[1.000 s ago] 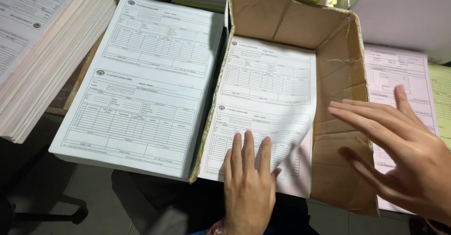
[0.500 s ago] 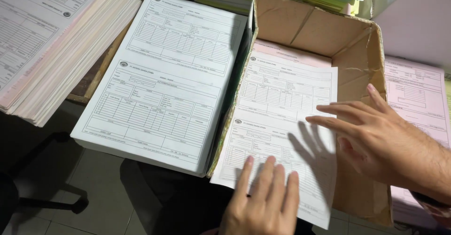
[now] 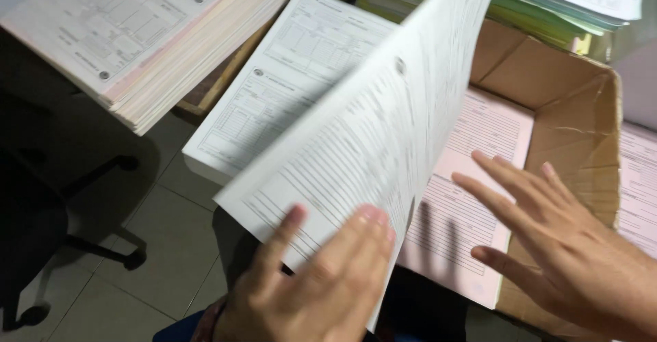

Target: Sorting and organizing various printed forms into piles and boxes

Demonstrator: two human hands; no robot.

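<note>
The left hand (image 3: 311, 284) now grips a white printed sheet (image 3: 373, 137) by its lower edge, fingers spread across its face, and has it tilted up out of the cardboard box (image 3: 582, 123). Half a second ago that sheet lay flat on top of the pile in the box, with both hands resting on it; lifted, it uncovers a pink sheet (image 3: 472, 198) underneath, which now sits as the top layer inside the box (the same printed form, only a different colour). The raised white sheet leans toward the left of the box, partly hiding the white stack (image 3: 274, 102) that sits just beside the box's left wall.

The right hand (image 3: 554, 260) holds nothing: its fingers are spread wide and flat, hovering over the pink sheet near the box's right wall, and whether it touches the paper cannot be told. Further left of the box lies a thick pile of white and pink forms (image 3: 144, 41), and behind the box a green-edged pile (image 3: 540, 14).
</note>
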